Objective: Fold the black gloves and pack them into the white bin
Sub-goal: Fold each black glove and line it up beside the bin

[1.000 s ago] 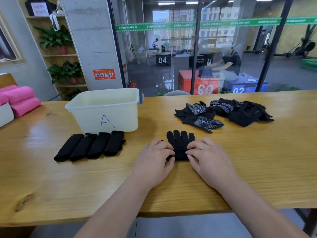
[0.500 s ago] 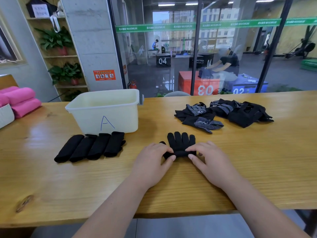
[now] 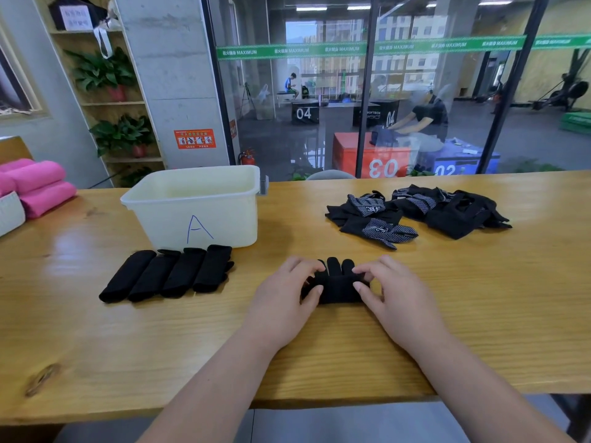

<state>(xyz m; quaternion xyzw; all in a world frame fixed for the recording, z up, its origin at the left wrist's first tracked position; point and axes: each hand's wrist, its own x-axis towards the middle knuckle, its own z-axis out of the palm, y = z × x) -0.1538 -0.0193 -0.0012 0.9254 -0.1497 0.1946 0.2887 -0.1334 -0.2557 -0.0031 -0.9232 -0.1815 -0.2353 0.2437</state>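
A black glove (image 3: 336, 284) lies on the wooden table (image 3: 479, 308) in front of me, its cuff end rolled up toward the fingertips, which still stick out at the far side. My left hand (image 3: 284, 295) pinches the roll's left end and my right hand (image 3: 391, 294) pinches its right end. The white bin (image 3: 198, 206), marked with a blue "A", stands at the back left. Several folded black gloves (image 3: 169, 273) lie in a row just in front of the bin.
A heap of unfolded black gloves (image 3: 415, 212), some with dotted grey palms, lies at the back right of the table. Pink rolled towels (image 3: 38, 183) sit at the far left edge. A glass wall runs behind the table.
Both hands have rolled the glove's cuff end away from me toward its fingertips, so less of the glove's fingers shows now.
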